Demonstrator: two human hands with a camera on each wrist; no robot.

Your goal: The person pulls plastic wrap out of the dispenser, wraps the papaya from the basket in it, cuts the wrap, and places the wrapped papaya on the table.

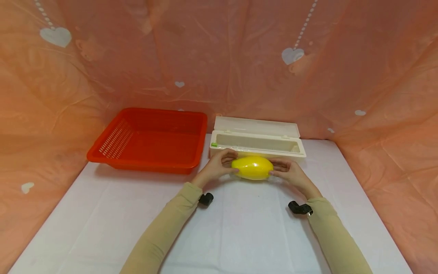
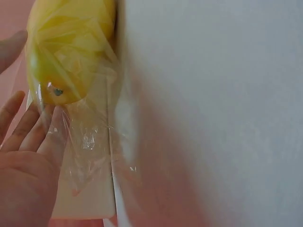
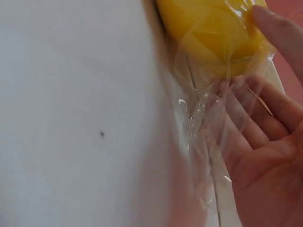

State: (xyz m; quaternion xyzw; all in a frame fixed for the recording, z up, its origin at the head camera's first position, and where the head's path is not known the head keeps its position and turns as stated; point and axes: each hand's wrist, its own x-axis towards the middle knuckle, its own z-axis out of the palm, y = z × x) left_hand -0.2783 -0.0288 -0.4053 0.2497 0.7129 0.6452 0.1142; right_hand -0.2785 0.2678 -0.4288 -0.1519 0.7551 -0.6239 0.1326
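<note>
Standing leftmost is one red slotted plastic basket (image 1: 147, 167). Next, the left hand (image 1: 217, 166) is gripping the left end of one smooth yellow oval fruit (image 1: 253, 168); clear plastic film (image 2: 87, 142) is trailing loose from both its ends. The fruit is being held between the hands, before one open-lidded white cling-film dispenser box (image 1: 256, 143). Rightmost, the right hand (image 1: 290, 171) is gripping the other end. Probable handling: firm, fairly light, slippery; best held by both ends, sparing the tearable film.

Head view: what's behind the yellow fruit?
A white box, its lid open. The yellow fruit covers part of the box's front wall; that stretch can't be seen.
</note>
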